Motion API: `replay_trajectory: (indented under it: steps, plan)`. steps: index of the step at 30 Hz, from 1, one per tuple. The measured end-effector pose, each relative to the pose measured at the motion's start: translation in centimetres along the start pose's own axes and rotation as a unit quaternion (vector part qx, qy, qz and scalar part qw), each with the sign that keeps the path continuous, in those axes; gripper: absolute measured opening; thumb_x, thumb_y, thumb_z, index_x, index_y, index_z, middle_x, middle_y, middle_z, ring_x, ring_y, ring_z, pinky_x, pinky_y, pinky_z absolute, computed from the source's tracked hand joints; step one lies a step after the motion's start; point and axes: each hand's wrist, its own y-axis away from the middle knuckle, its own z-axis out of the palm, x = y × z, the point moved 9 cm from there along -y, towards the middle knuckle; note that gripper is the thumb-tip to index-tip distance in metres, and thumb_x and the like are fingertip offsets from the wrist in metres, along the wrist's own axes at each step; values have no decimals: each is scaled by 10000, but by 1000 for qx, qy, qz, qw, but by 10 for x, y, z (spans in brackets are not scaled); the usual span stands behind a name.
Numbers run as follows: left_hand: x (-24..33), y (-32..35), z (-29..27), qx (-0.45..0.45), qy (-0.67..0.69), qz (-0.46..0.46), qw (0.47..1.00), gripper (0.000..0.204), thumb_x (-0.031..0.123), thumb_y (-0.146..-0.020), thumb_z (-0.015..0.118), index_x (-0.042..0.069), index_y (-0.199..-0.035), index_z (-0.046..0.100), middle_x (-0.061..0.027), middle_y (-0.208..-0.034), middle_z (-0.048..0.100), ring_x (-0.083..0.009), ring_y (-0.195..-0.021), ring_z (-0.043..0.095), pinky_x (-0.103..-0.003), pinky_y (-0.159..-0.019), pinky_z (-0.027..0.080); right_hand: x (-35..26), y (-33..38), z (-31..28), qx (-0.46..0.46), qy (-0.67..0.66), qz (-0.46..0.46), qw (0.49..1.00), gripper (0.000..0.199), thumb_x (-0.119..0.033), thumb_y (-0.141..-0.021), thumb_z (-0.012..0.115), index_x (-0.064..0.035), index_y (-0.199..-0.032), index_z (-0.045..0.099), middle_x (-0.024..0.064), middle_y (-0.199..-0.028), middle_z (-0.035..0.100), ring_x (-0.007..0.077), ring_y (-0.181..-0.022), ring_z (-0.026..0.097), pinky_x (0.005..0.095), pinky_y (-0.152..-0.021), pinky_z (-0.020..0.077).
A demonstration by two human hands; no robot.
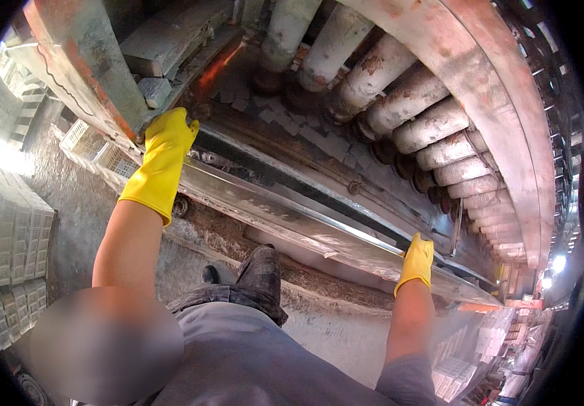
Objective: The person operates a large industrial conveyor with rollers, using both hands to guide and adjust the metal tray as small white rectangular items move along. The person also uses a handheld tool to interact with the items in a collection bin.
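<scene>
Below, at 6 o'clock, the wearer's own grey shirt (258,352) fills the nearest part of the view, with dark trousers (258,274) just past it, seen from above. Both hands reach forward in yellow rubber gloves to a long, narrow metal panel (272,208), which runs slantwise across the middle from about 10 o'clock to 4 o'clock. The right hand (417,258), at 4 o'clock, has its fingers bent over the panel's upper edge. The left hand (169,139), at 10 o'clock, has its fingers curled at the panel's other end, next to an upright steel plate (92,61). The fingertips are hidden, so I cannot tell how firmly either hand grips. Close below the panel, at 9 o'clock, is a small dark wheel (180,205). Beyond the panel lies a dark trough, its bottom scattered with pale flat pieces (336,145). A small grey block (154,90) and larger grey slabs (170,40) sit toward 11 o'clock, near an orange glow (221,64). Thick, stained pipes (373,74) line the far side in a row, from 12 to 3 o'clock, under a broad curved beam (468,61). Farther off, pale plastic crates (113,159) stand between 9 and 10 o'clock, and stacked white packages (8,223) at 9.
</scene>
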Motion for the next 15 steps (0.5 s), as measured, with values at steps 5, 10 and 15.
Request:
replay_trajectory:
  steps: [5, 10, 15]
  plan:
    - [0, -16, 2, -6, -27, -7, 1000, 512, 472, -927, 740, 52, -1219, 730, -241, -1203, 748, -454, -1136, 698, -533, -962, 554, -33, 2, 1, -18, -186, 168, 968, 610, -399, -1010, 657, 66, -1396, 573, 293, -1215, 690, 407, -1018, 744, 417, -834, 631]
    - [12, -32, 3, -23, -25, -13, 999, 479, 458, -926, 737, 50, -1177, 732, -245, -1178, 751, -451, -1126, 702, -534, -963, 557, -41, -21, 1, -18, -140, 156, 978, 645, -465, -1023, 595, 92, -1348, 602, 308, -1272, 700, 422, -1067, 738, 453, -938, 593]
    - [20, -47, 9, -8, -9, -10, 1000, 408, 426, -916, 745, 49, -1072, 733, -246, -1117, 756, -451, -1095, 707, -540, -946, 559, -41, -56, 5, 2, -39, 122, 992, 636, -452, -1020, 615, 68, -1385, 591, 311, -1318, 680, 421, -1135, 716, 452, -993, 574]
